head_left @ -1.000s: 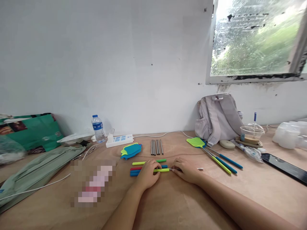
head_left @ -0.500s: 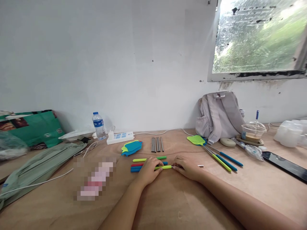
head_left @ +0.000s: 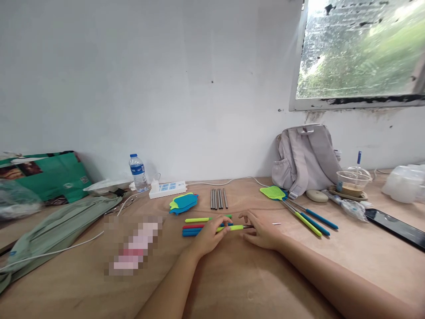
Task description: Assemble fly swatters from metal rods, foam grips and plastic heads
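My left hand is closed on a yellow-green fly swatter handle lying level over the table. A thin metal rod runs from its right end beneath my right hand, and a bit of rod shows beyond. My right thumb and forefinger are apart on either side of the rod; palm contact is hidden. Under and beside my left hand lie loose handles: a yellow-green one, a green one, a red one and blue ones, partly covered.
Several metal tubes lie ahead, with blue and green swatter heads to their left. Swatters with rods and handles lie at right by a backpack. Also around are a power strip, water bottle, drink cup and phone.
My right hand's fingers have spread apart and moved slightly right, off the handle's end, uncovering some rod. My left hand keeps its hold. The view has shifted slightly.
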Demonstrator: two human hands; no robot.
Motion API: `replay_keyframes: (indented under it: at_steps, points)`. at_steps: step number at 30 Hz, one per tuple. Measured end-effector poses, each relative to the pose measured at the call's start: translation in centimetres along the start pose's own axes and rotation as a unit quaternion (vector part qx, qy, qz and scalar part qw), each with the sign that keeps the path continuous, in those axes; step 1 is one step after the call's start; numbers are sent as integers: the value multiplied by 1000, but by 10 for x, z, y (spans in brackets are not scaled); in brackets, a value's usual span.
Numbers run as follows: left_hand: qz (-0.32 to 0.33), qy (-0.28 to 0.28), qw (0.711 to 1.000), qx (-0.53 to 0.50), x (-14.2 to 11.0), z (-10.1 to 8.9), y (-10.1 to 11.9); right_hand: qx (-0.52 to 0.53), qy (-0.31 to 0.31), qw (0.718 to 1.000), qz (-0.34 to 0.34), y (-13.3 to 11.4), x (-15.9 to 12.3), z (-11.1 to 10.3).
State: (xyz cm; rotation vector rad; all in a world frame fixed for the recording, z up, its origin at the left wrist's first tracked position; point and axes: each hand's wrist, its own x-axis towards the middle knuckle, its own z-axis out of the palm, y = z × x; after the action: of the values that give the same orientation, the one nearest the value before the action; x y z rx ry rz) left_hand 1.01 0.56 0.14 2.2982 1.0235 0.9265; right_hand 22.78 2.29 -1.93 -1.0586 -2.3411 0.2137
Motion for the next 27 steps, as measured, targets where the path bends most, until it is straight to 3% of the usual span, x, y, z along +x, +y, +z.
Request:
replay_keyframes:
  at_steps: [8,14,22,27]
  points:
    - [40,-21,999,-5,1,18,17,-66,55,996,21,-22,1,10]
    - [44,-21,999,6,0,22,21,-68,52,995,46,-31,0,15]
    - [10,13,999,-48,4,9,10,-23,29,999,4,-30,4,9]
    - [-28,55,997,-56,2,-3,0,-76,2,994,80,-19,6,1]
